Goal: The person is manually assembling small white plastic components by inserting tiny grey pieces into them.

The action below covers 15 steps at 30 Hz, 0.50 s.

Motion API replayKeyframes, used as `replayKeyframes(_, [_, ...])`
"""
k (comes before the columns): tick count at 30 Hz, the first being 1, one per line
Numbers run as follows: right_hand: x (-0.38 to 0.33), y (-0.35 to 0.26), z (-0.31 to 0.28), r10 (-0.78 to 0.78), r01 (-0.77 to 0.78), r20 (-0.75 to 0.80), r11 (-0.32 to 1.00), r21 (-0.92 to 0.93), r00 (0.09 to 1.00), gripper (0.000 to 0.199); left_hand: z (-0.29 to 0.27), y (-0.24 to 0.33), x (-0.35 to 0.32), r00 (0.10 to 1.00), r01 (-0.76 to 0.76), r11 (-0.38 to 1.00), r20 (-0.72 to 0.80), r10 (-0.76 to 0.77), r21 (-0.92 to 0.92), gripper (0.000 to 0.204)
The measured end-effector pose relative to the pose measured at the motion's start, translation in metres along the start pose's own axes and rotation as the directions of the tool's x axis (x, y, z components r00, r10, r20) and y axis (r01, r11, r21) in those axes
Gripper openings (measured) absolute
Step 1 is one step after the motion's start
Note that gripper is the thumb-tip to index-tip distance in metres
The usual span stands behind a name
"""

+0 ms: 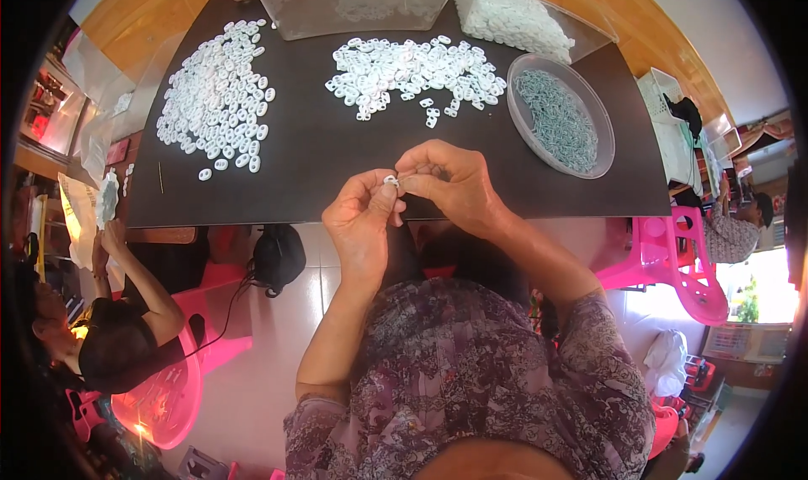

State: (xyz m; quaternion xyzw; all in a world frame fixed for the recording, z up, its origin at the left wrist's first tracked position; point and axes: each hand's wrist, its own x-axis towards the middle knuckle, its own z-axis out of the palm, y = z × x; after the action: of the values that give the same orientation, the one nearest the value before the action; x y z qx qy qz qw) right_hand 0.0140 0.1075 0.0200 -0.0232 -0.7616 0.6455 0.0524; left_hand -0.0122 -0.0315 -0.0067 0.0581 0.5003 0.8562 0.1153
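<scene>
Nearest: purple patterned shirt (471,354). Left hand (364,206) and right hand (454,184) together over near edge of worktop (307,160) — left pinching small white piece (390,180), right's fingertips drawn together against it, exact grip too small to tell. Beyond, right: round clear dish (525,131) of grey metal parts (560,126). Left: heaped white ovals (217,93). Mid-worktop: white cluster (412,67). Farthest — clear bin (349,27).

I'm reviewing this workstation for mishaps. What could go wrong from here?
The small white piece in the left hand, right hand beside it, might slip and fall near the edge of the table. The open round tub, holding loose metallic-looking parts, could spill if knocked.
</scene>
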Motion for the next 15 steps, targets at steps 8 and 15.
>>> replayKeyframes(8, [0.004,0.008,0.003,-0.173,0.159,-0.030,0.950,-0.269,0.984,0.007,0.002,-0.003,-0.001,1.000,0.003,0.998,-0.020,-0.001,0.065,0.011])
replayKeyframes(15, [0.004,0.010,0.008,-0.267,0.235,-0.030,0.891,-0.389,0.963,0.004,0.005,-0.010,-0.004,0.994,-0.097,0.977,-0.032,0.105,0.192,0.010])
